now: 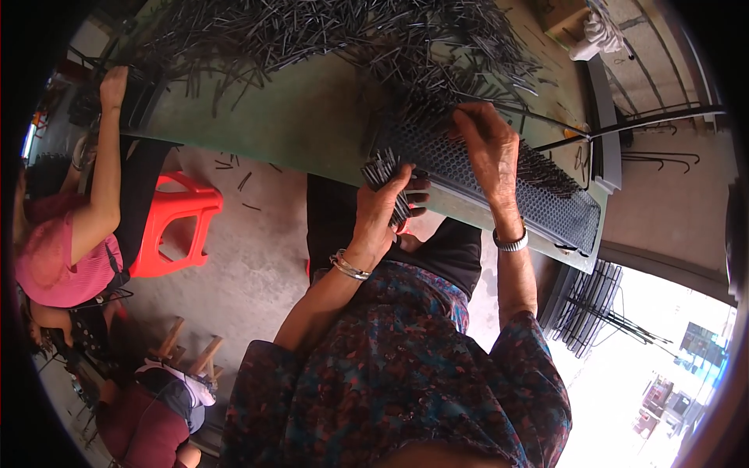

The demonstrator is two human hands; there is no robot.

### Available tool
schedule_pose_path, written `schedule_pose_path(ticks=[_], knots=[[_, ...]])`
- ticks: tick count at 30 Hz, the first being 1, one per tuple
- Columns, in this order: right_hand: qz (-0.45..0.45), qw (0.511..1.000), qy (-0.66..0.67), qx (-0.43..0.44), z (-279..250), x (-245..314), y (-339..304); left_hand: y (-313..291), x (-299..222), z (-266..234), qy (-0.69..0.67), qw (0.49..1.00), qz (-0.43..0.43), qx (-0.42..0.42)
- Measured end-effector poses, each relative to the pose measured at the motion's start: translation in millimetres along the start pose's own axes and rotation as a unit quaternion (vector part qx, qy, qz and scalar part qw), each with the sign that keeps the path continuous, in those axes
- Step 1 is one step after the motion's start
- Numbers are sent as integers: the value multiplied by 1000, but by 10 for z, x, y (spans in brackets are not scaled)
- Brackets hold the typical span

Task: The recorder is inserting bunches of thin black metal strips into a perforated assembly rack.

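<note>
My left hand (373, 216) is wrapped round a bundle of thin black rods (381, 170), their ends sticking up above the fingers. It is just off the near edge of the table. Over a dark tray full of small round holes (434, 157), my right hand (491, 148) is closed in a pinch. What its fingertips hold is too small and dark to make out. Many black rods (546, 173) stand upright in the tray's holes along its far side, to the right of that hand.
A large heap of loose black rods (312, 35) covers the far part of the green table (257, 117). Left stands a red plastic stool (175, 222), near a person in pink (70, 265). Another person in dark red (144, 421) bends at lower left. Metal bars (589, 308) lie right.
</note>
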State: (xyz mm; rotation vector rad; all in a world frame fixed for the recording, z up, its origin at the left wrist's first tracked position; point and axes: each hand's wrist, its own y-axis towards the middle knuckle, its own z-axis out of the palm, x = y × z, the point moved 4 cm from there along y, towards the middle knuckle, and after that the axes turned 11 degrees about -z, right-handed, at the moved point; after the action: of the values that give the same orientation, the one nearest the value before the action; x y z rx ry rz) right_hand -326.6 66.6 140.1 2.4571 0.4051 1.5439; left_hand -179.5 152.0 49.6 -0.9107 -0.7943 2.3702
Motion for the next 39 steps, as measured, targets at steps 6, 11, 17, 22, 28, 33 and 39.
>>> schedule_pose_path(ticks=[6, 11, 17, 22, 28, 33, 39], knots=[[-66, 991, -111, -43, 102, -45, 18, 52, 103, -27, -22, 999, -47, 17], [-65, 992, -102, -30, 200, -91, 7, 106, 159, -91, -68, 997, -37, 25], [-126, 982, -140, -4, 215, -66, 30, 83, 203, -71, -73, 995, -46, 41], [-125, 981, -148, 22, 199, -2, 94, 52, 191, -57, -59, 997, -26, 40], [-118, 983, -137, 37, 214, -103, 108, 39, 164, -43, -23, 997, -43, 59], [-211, 943, -253, 46, 247, 4, 59, 40, 130, -46, 12, 998, -2, 66], [-255, 925, -271, 81, 251, 78, 102, 29, 112, -30, -28, 998, -12, 60]])
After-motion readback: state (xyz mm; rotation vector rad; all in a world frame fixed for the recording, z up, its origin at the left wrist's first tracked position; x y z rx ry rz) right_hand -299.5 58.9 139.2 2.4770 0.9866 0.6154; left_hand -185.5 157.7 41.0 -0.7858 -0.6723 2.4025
